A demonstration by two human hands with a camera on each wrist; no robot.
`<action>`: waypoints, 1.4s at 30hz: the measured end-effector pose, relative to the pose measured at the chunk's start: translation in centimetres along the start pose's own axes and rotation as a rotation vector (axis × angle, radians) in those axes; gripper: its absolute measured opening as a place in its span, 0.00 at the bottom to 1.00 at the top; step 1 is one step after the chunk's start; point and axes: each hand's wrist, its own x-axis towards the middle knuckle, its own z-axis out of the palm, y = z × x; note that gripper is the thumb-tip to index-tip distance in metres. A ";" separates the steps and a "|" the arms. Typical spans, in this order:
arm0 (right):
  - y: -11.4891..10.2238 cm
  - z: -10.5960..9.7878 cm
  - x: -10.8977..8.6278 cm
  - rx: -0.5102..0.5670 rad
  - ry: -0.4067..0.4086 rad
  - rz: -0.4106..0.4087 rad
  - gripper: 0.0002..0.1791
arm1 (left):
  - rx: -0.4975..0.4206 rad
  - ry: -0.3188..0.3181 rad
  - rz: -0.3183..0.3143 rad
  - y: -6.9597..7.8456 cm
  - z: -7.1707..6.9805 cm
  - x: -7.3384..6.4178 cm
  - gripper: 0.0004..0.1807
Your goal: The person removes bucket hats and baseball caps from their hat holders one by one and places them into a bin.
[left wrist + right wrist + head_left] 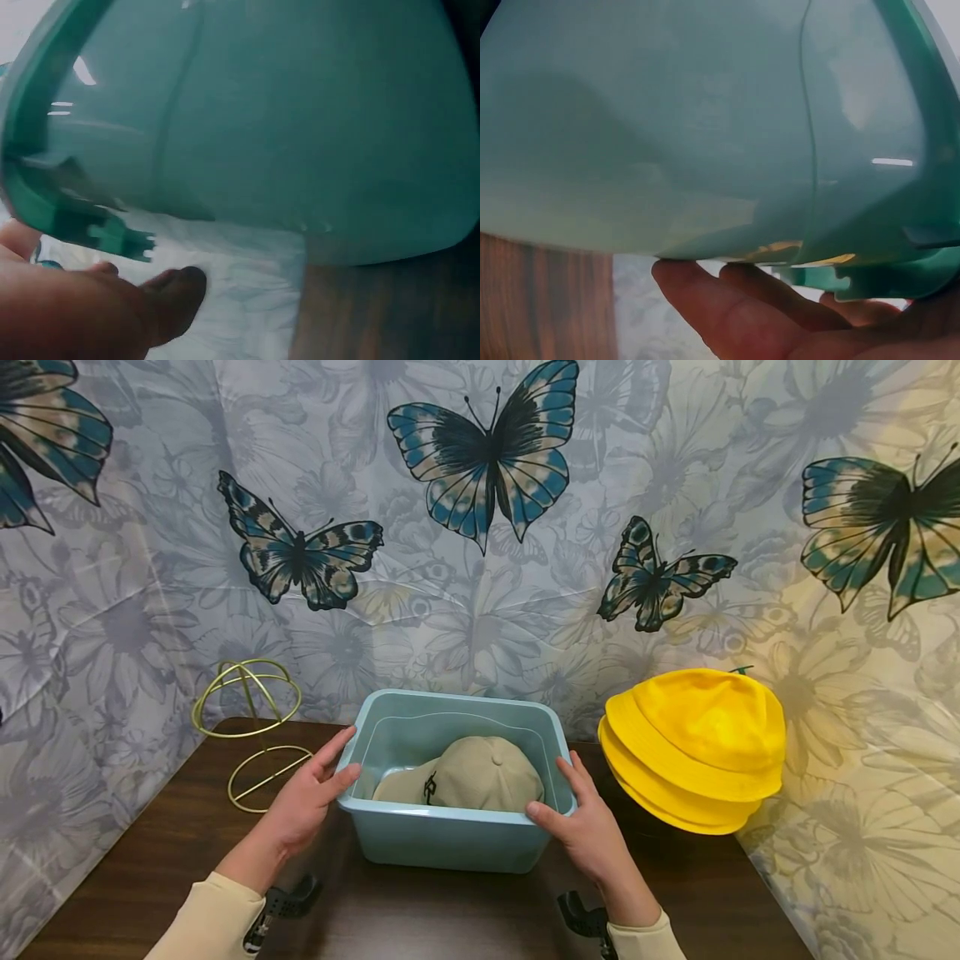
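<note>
A blue-green plastic bin (450, 839) is at the middle of the dark table, long side facing me. Inside it lies a beige baseball cap (487, 772), brim to the left, with a small dark emblem. My left hand (307, 802) grips the left end of the rim, thumb over the front corner. The opposite end is held by my right hand (588, 822), its thumb on the front right corner. Both wrist views show mostly the bin's outer wall (300, 135), with the right fingers (727, 315) under the rim. Whether the bin's base touches the table cannot be told.
Behind my left hand stands a gold wire hat stand (251, 735). Stacked yellow bucket hats (693, 752) sit at the right; what supports them is hidden. A butterfly-printed cloth (480, 610) hangs behind the wooden table (420, 914).
</note>
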 end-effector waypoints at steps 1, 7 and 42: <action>0.0 0.0 0.0 0.006 -0.003 -0.004 0.49 | -0.002 -0.004 -0.004 -0.2 0.1 -0.1 0.36; 0.1 -0.1 0.1 0.032 -0.021 -0.026 0.47 | -0.006 -0.018 -0.011 -1.1 0.5 -0.7 0.36; -0.2 -0.3 -0.7 0.004 -0.039 0.036 0.51 | 0.181 0.039 0.045 -1.5 1.0 -1.9 0.35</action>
